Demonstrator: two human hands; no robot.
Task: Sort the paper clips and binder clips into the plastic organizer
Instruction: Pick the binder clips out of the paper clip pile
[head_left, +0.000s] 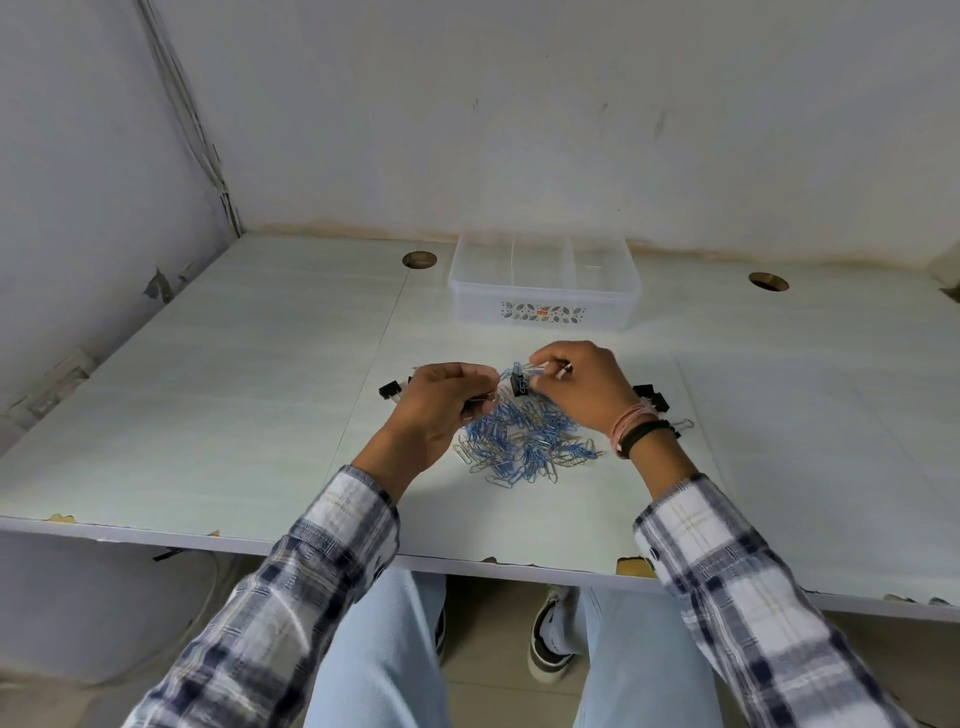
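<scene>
A heap of blue and silver paper clips (530, 447) lies on the white table between my hands. My right hand (582, 387) pinches a black binder clip (519, 385) lifted above the heap, with several blue paper clips tangled on it. My left hand (441, 402) is closed on something dark and metallic, apparently a binder clip, mostly hidden by the fingers. More black binder clips lie left (390, 389) and right (652, 397) of the heap. The clear plastic organizer (543, 306), divided into compartments, stands farther back; it looks nearly bare inside.
The table (234, 395) has two round cable holes, one at the back left (418, 259) and one at the back right (768, 281). Walls close in behind and on the left. The table's front edge (311, 543) is chipped.
</scene>
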